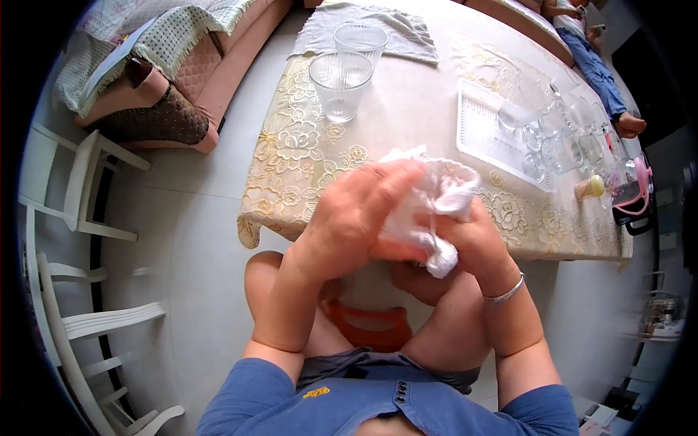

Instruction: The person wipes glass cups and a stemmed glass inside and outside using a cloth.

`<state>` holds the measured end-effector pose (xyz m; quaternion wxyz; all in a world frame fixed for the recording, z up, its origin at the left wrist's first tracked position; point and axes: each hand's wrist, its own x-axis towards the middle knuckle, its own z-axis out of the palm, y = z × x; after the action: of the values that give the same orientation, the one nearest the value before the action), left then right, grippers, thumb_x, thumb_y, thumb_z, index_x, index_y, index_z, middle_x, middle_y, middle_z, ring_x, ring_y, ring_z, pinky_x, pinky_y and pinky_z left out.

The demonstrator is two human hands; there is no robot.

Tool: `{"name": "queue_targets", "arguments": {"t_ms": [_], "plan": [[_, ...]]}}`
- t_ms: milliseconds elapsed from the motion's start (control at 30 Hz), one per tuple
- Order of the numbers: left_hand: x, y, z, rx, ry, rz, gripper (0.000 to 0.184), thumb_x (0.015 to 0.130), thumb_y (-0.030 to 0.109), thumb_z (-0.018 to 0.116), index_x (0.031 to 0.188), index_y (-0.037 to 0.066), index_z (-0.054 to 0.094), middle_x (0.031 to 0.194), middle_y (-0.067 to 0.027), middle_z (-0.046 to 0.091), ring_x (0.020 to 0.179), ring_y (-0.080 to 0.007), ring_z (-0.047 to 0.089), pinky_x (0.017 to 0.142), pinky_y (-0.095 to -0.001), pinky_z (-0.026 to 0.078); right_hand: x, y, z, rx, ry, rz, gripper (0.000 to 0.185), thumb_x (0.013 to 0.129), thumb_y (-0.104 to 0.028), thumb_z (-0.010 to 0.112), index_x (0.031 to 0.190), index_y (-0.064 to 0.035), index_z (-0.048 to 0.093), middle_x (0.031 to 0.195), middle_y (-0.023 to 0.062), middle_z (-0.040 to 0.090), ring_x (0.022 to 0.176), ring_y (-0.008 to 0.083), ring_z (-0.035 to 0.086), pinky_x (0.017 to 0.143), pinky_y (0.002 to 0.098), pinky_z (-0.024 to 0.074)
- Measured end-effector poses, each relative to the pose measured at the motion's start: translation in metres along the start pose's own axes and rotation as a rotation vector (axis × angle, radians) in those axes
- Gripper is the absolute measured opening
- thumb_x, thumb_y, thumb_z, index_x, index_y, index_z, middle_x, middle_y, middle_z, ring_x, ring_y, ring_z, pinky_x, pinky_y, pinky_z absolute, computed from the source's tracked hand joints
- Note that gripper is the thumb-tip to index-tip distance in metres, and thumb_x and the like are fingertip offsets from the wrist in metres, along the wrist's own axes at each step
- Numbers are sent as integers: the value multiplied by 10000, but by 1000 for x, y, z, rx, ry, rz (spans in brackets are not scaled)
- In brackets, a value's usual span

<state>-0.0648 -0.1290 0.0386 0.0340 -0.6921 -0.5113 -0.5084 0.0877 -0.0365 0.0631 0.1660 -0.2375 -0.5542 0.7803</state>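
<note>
Over the near edge of the table, both hands are at a bunched white cloth (452,200). My left hand (352,211) presses its fingers against the cloth's left side, somewhat blurred. Wrapped around the lower right part is my right hand (472,236), with a silver bangle at its wrist. Something clear seems to sit inside the cloth, but the folds and fingers hide what it is. Two ribbed clear glasses, a nearer glass (340,87) and a farther glass (361,45), stand upright at the table's far left.
A patterned tablecloth (291,156) covers the table. A grey-white towel (407,33) lies at its far end. To the right are a clear plastic tray (469,138), several glass vessels (563,149) and a yellow-topped item (596,185). A person (600,65) sits beyond; a white stool (87,182) stands left.
</note>
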Motion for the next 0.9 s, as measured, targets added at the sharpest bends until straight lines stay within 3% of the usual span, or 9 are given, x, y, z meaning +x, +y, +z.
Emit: {"name": "queue_targets", "arguments": {"t_ms": [100, 233, 433, 533, 567, 600, 700, 767, 900], "plan": [[8, 24, -6, 15, -245, -4, 709, 569, 333, 741, 1158, 34, 486, 1065, -154, 556, 900, -316, 565, 789, -383, 461, 10, 11, -15, -270, -111, -141, 228, 750, -49, 637, 965, -32, 563, 891, 24, 593, 805, 106, 542, 704, 255, 458], [10, 31, -10, -15, -257, -42, 728, 565, 372, 721, 1161, 22, 491, 1081, -149, 550, 936, -318, 556, 803, -383, 457, 6, 9, -7, -554, 0, -199, 133, 748, -72, 641, 863, -29, 589, 843, 30, 602, 750, 90, 534, 650, 258, 460], [8, 14, -13, -122, -36, 40, 767, 618, 560, 648, 1120, -1, 503, 1065, -187, 544, 993, -299, 538, 819, -376, 443, 4, 14, -1, -329, 58, -186, 194, 730, -81, 652, 903, -10, 603, 872, 58, 622, 772, 128, 577, 689, 264, 477], [2, 8, 1, -364, 181, -17, 344, 802, 249, 605, 999, -23, 530, 896, -187, 555, 781, -308, 571, 694, -327, 464, 3, 11, 1, -59, 26, -134, 179, 750, -59, 621, 917, 0, 593, 873, 69, 613, 780, 147, 579, 699, 265, 482], [-1, 7, 6, -362, 181, -18, 344, 802, 249, 605, 999, -23, 530, 896, -187, 555, 781, -308, 571, 694, -327, 464, 3, 11, 3, 66, 37, -91, 181, 754, -53, 612, 925, 1, 588, 868, 76, 610, 778, 155, 579, 696, 268, 484], [-3, 7, 9, -345, 221, -86, 292, 804, 203, 586, 980, -23, 531, 863, -178, 551, 740, -299, 562, 669, -321, 457, 5, 15, 0, 165, 34, -85, 183, 754, -48, 604, 930, -1, 582, 867, 81, 607, 777, 159, 578, 690, 263, 484], [-2, 15, 11, -356, 291, -266, 192, 825, 141, 517, 896, -36, 536, 757, -152, 537, 654, -220, 529, 613, -304, 436, 5, 18, -3, -102, 132, -237, 190, 741, -46, 619, 920, -11, 566, 833, 82, 607, 741, 151, 582, 641, 250, 480], [0, 17, 2, -577, -7, -814, 278, 865, 204, 422, 838, -30, 568, 733, -42, 543, 682, -97, 482, 619, -220, 385, 2, 24, -12, -791, 203, -676, 166, 723, -31, 636, 872, -15, 564, 747, 96, 600, 641, 177, 591, 568, 258, 471], [-4, 0, 9, -818, -177, -999, 275, 861, 203, 422, 793, -20, 568, 683, 12, 529, 663, -61, 462, 573, -212, 365, 4, 15, -12, -1059, 75, -951, 198, 657, -26, 674, 814, -23, 553, 639, 126, 562, 544, 253, 577, 506, 290, 462]]}}
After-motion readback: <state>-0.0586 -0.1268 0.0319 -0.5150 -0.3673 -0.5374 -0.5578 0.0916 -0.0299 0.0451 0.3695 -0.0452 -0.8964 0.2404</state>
